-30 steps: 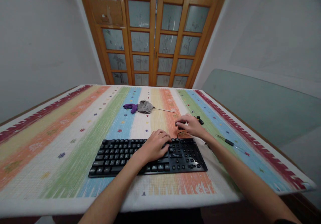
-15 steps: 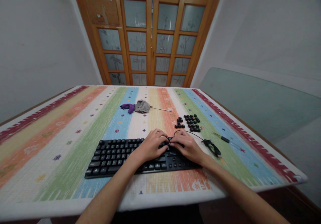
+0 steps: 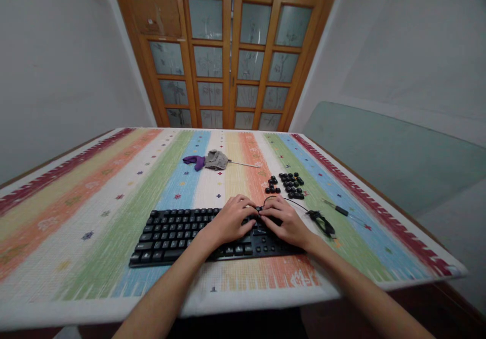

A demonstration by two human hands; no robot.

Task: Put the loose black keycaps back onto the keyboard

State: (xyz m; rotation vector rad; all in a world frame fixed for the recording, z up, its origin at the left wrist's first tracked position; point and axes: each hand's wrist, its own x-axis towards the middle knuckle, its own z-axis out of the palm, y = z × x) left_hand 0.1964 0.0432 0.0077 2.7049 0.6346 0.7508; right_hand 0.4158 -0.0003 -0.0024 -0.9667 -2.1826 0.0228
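A black keyboard (image 3: 172,235) lies across the near part of the table; several keycaps are off its right end. My left hand (image 3: 233,221) rests over its right half, with thumb and fingers bent together near the back edge. Close beside it, my right hand (image 3: 284,221) has its fingers curled in a pinch at the same spot. The fingertips of both hands nearly meet, and whatever small part is between them is hidden. Behind my right hand lie several loose black keycaps (image 3: 291,182) in a group. The keyboard's cable (image 3: 322,223) lies bundled to the right.
A slim tool with a black grip (image 3: 341,210) lies right of the cable. Further back are a grey cloth (image 3: 216,160), a purple cloth (image 3: 194,162) and a thin metal rod (image 3: 245,164). A striped tablecloth (image 3: 110,227) covers the table. Wooden glazed doors (image 3: 231,55) stand beyond.
Both hands stay at the keyboard's back edge. The right fingers have shifted slightly; the keyboard and loose keycaps lie as before. The view has tilted a little.
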